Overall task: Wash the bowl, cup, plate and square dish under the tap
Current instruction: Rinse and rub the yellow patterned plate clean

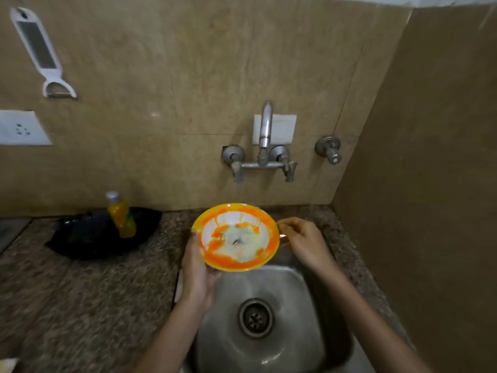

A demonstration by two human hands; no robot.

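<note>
Head view: left hand (197, 267) grips bowl (236, 238) (seemingly soapy); right hand (304, 240) beside it, grip unclear.

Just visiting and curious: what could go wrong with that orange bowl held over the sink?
The orange bowl looks soapy inside and the left hand grips it at the rim, so it might slip into the steel sink. It is tilted toward the person, so suds could run over its lower rim onto that hand.
</note>
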